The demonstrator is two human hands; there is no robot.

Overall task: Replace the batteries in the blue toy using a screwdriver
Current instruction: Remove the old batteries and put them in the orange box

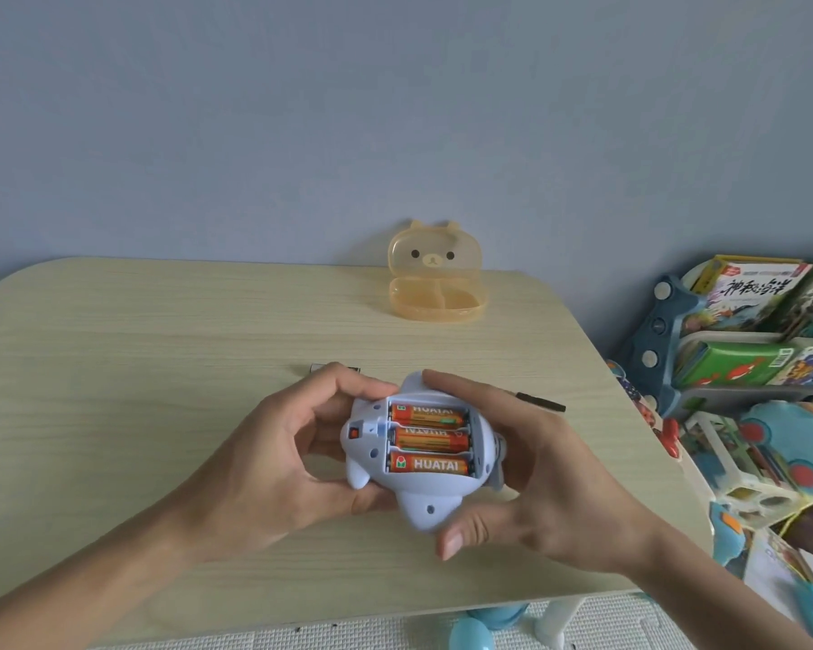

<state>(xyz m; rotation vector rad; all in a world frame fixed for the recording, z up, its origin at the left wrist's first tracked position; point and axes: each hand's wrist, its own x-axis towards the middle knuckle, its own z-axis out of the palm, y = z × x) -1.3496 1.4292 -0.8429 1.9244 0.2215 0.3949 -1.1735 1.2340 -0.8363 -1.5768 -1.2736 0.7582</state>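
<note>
Left hand (273, 457) and right hand (536, 466) cup a blue toy (414, 501) between them, held belly-up over the near middle of a pale wooden tabletop (160, 368). The fingers of both hands curl round the toy's far edge, with the thumbs at its near side. Its battery bay is open with no cover on it, showing three orange batteries (430, 464) side by side, the middle one turned the opposite way. Whether these are old cells or fresh ones cannot be told. A slim dark tool, probably the screwdriver (543, 404), lies on the tabletop just beyond the right hand. A small dark item (334, 368) pokes out beyond the left fingers. An open orange bear-faced box (435, 293) sits at the far edge. With the bay uncovered, tipping the toy could spill the batteries, and a cell seated the wrong way round would leave the toy dead.
</note>
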